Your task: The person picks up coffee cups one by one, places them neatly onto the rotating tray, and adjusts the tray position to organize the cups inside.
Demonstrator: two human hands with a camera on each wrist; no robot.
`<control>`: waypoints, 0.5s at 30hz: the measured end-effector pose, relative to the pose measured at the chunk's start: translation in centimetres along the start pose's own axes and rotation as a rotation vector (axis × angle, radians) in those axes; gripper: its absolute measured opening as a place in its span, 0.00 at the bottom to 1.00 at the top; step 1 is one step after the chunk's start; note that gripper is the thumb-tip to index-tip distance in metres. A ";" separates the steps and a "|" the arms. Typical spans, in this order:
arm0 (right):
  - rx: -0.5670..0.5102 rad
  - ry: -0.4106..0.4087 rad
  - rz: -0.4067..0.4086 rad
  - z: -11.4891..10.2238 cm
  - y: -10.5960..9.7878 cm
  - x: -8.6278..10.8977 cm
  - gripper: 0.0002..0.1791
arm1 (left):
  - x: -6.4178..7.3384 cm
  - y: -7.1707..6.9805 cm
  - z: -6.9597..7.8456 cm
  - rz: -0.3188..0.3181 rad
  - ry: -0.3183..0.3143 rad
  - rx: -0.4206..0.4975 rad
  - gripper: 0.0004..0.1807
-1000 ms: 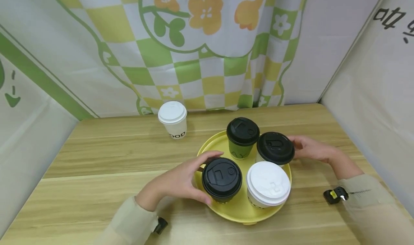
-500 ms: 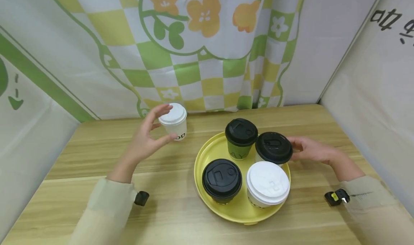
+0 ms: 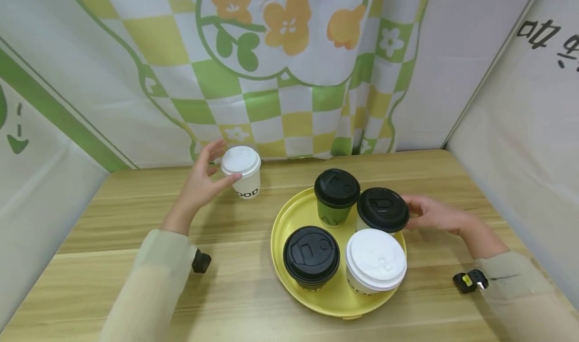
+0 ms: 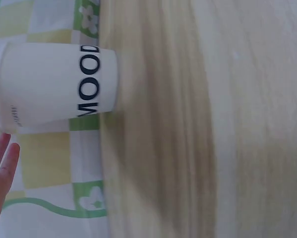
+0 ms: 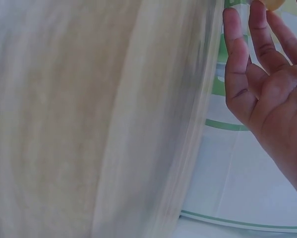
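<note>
At the back left stands a white paper cup (image 3: 247,185) with a white lid and black lettering. My left hand (image 3: 200,184) is at its left side, thumb and fingers spread beside the lid. The left wrist view shows fingertips (image 4: 5,153) close to the lid, not wrapped round the cup. On the right, my right hand (image 3: 436,214) is beside a black-lidded cup (image 3: 382,210) on a round yellow tray (image 3: 289,221); that cup hides its fingertips in the head view. In the right wrist view its fingers (image 5: 237,69) are loosely bent, with no cup between them.
Also on the tray are a green cup with a black lid (image 3: 336,196), a dark-lidded cup (image 3: 311,256) in front and a larger white-lidded cup (image 3: 375,259). The wooden table (image 3: 235,292) meets a checked floral curtain (image 3: 271,106) behind and pale fabric walls at the sides.
My left hand has left the front dark-lidded cup on the tray and moved back and left to the white paper cup. My right hand stays by the tray's right side.
</note>
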State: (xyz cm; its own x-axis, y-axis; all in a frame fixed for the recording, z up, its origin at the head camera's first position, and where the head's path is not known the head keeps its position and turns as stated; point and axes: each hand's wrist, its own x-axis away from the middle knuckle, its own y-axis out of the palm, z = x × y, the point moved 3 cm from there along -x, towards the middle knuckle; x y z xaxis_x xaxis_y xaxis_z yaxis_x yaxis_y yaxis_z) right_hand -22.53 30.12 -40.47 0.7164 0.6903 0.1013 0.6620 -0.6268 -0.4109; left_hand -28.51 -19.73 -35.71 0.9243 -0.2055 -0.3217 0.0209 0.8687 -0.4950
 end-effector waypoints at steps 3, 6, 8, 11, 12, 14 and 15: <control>0.004 -0.009 0.002 0.0 0.0 0.0 0.27 | -0.4 0.2 -1.1 -0.017 -0.047 0.028 0.51; 0.008 -0.014 0.003 0.0 0.1 -0.1 0.27 | -0.5 0.4 -1.9 -0.030 -0.091 0.058 0.53; 0.009 -0.014 0.002 -0.1 0.1 -0.1 0.27 | -0.6 0.5 -2.3 -0.036 -0.113 0.069 0.54; 0.006 -0.018 -0.002 -0.1 0.1 -0.1 0.28 | -0.6 0.7 -2.7 -0.050 -0.143 0.076 0.55; 0.003 -0.020 -0.004 -0.1 0.1 -0.2 0.28 | -0.6 0.8 -2.8 -0.057 -0.153 0.078 0.55; 0.003 -0.026 -0.006 -0.1 0.2 -0.2 0.28 | -0.7 0.9 -3.1 -0.069 -0.179 0.083 0.56; 0.002 -0.027 -0.006 0.0 0.2 -0.2 0.29 | -0.8 1.0 -3.3 -0.075 -0.191 0.090 0.56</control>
State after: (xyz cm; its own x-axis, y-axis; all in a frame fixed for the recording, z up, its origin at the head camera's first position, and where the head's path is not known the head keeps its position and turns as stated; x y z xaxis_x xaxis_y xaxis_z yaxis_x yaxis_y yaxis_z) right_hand -22.56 29.84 -40.52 0.7059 0.7039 0.0789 0.6661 -0.6218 -0.4118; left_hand -30.45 -20.15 -38.65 0.9742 -0.1889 -0.1237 0.1180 0.8929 -0.4345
